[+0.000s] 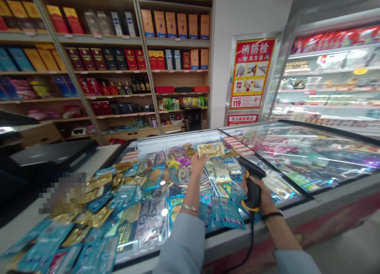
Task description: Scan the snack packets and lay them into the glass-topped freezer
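Note:
My left hand point(199, 161) reaches out over the freezer and is closed on a gold foil ice cream packet point(211, 149), which shows a pale label patch. In my right hand point(264, 193) is a black and yellow barcode scanner point(253, 189), its cord hanging down the freezer's front. The scanner's head tilts up and left, apart from the packet. Beneath my hands several blue packets point(227, 212) lie on the glass near the front edge. A spread of blue and gold packets point(121, 197) covers the left part of the glass top.
Ice creams show through the freezer's point(285, 216) glass lid, with a second glass section point(308, 159) at right. A dark machine point(56, 159) stands on the left counter. Behind are shelves of boxes point(118, 59), a red sign point(251, 74) and a lit display fridge point(332, 84).

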A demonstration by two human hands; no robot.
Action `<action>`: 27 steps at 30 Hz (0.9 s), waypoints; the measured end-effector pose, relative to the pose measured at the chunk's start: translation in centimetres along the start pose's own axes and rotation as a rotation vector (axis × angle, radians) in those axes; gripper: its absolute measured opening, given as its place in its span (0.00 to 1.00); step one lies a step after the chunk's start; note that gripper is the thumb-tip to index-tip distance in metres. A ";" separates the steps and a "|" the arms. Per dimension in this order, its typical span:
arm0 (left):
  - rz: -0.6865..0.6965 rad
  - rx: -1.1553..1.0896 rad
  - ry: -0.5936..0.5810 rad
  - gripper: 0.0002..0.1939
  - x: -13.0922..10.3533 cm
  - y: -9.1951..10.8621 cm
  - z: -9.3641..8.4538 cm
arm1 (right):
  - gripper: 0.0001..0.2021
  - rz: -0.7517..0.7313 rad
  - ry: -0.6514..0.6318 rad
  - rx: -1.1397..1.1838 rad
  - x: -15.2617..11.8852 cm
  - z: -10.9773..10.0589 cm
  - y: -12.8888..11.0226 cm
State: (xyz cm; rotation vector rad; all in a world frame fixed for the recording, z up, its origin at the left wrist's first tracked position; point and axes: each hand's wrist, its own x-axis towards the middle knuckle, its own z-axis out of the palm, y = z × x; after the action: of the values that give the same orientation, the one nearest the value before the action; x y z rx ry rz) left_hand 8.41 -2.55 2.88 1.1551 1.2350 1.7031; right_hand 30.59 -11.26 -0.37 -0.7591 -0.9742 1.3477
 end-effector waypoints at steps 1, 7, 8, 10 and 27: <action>-0.006 -0.061 -0.005 0.14 -0.2 0.8 -0.3 | 0.14 -0.014 -0.005 0.022 -0.3 0.1 -0.2; 0.222 -0.033 0.111 0.18 -2.0 6.8 -9.8 | 0.12 -0.060 -0.139 0.049 -2.4 3.5 -1.3; 0.253 0.016 0.184 0.19 -2.5 7.7 -12.4 | 0.12 -0.053 -0.172 0.054 -2.7 4.7 -1.3; 0.288 0.113 0.360 0.22 -3.7 9.1 -17.9 | 0.12 -0.042 -0.229 0.072 -3.1 7.5 -0.8; 0.004 1.174 0.971 0.26 -13.6 10.4 -37.0 | 0.16 0.261 -0.521 0.253 -6.5 33.6 13.2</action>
State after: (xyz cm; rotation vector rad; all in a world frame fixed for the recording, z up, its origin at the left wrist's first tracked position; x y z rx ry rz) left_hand -22.36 -29.29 4.40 0.8139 3.0745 1.5106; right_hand -5.15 -19.44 1.36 -0.3509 -1.1004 1.9133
